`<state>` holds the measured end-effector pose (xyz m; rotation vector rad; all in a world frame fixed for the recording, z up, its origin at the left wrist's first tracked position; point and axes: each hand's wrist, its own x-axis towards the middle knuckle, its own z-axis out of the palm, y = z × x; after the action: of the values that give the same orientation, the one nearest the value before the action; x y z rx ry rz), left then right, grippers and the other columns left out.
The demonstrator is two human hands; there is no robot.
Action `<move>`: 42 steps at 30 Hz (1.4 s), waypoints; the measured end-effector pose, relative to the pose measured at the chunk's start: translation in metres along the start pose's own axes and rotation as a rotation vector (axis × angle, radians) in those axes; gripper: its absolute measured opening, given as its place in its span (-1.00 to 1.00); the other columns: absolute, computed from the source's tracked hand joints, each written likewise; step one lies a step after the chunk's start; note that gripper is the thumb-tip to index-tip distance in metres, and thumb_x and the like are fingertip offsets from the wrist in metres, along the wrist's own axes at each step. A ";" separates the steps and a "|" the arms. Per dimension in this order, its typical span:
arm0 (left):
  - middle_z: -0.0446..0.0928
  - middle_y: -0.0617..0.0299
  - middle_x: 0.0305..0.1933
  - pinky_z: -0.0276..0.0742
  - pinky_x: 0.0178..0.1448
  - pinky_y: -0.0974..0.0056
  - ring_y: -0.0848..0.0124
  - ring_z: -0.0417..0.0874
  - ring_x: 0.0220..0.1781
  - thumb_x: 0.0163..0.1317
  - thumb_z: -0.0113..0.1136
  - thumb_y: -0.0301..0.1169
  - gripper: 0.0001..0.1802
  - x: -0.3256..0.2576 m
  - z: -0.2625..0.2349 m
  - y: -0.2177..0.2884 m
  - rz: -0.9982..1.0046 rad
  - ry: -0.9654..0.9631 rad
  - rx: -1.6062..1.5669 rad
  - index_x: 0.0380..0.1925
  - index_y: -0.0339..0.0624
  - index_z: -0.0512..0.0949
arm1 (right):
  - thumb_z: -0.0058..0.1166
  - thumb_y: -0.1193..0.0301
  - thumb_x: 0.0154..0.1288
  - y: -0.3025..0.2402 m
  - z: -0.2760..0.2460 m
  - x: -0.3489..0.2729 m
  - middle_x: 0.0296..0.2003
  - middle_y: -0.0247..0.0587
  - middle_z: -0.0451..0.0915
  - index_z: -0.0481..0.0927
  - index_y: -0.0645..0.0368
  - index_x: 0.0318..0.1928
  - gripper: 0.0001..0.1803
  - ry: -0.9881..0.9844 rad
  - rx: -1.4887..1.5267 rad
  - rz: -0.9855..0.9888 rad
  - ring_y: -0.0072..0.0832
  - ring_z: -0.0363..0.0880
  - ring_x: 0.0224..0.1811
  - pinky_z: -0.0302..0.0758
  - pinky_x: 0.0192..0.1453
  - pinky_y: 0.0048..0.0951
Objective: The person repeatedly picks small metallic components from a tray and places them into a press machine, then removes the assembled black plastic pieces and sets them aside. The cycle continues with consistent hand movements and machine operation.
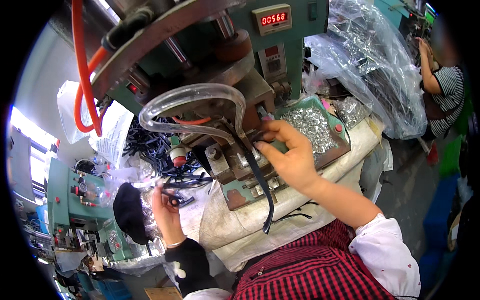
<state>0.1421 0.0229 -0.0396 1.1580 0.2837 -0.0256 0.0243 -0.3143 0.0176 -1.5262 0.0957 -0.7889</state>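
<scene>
One long, curved black plastic strip (262, 184) crosses the grey steel fixture (220, 167) at frame centre; beside it, the right hand (294, 162) brings thumb and forefinger close, grip unclear. Lower left, the left hand (167, 215) curls its fingers, hold unclear.

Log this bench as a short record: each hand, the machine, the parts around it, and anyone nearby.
Left hand: raised left of the machine, by a small black piece; grip unclear
Right hand: fingertips at the tooling, beside the upper end of a long black strip; grip unclear
Machine: green press with a lit red display and a looped clear tube
Left parts: heap of black strips
Right parts: small silver pieces in a tray
Nearby: person in a striped top, upper right
</scene>
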 end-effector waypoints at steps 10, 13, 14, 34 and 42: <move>0.70 -0.15 -0.14 0.54 -0.35 0.36 0.33 0.65 -0.42 0.28 0.19 -0.65 -0.84 -0.112 0.100 0.025 1.448 -0.389 0.496 -0.13 -0.31 0.56 | 0.18 0.63 0.30 -0.015 0.024 -0.005 -0.04 -0.21 0.64 0.41 0.34 0.27 -0.47 -0.026 0.342 0.244 -0.59 0.59 -0.04 0.48 0.14 -0.54; 0.70 -0.14 -0.08 0.51 -0.39 0.29 0.28 0.61 -0.46 0.02 0.41 -0.64 -0.73 -0.136 0.121 0.033 1.535 -0.701 0.774 -0.23 -0.27 0.63 | 0.15 0.59 0.34 -0.038 0.016 -0.018 0.04 -0.12 0.63 0.36 0.34 0.33 -0.44 -0.069 0.292 0.357 -0.51 0.60 0.06 0.47 0.20 -0.45; 0.71 -0.09 -0.04 0.49 -0.39 0.31 0.28 0.60 -0.45 -0.07 0.48 -0.63 -0.68 -0.137 0.130 0.028 1.552 -0.749 0.844 -0.24 -0.27 0.66 | 0.15 0.53 0.33 -0.042 0.011 -0.023 0.10 -0.01 0.62 0.42 0.29 0.31 -0.46 -0.108 0.179 0.153 -0.30 0.60 0.16 0.46 0.29 -0.32; 0.73 -0.02 -0.14 0.42 -0.51 0.37 0.38 0.63 -0.51 0.00 0.51 -0.57 -0.71 -0.119 0.162 -0.018 1.626 -0.857 0.862 -0.23 -0.23 0.69 | 0.33 0.40 0.06 0.079 -0.067 0.022 0.04 -0.11 0.59 0.66 0.06 -0.17 -0.73 -0.098 -1.100 -0.372 -0.12 0.48 0.28 0.56 0.03 -0.09; 0.71 0.10 -0.16 0.52 -0.25 0.40 0.43 0.66 -0.28 0.29 0.27 -0.61 -0.87 -0.106 0.048 0.040 1.290 0.037 1.113 -0.17 -0.34 0.67 | 0.26 0.56 0.06 0.069 -0.096 0.020 -0.37 -0.09 0.62 0.59 0.20 -0.36 -0.88 -0.005 -1.056 -0.394 -0.06 0.62 -0.21 0.53 -0.16 -0.09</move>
<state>0.0568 -0.0176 0.0390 2.2565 -0.5764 1.0891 0.0163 -0.4163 -0.0457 -2.5952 0.2373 -1.1291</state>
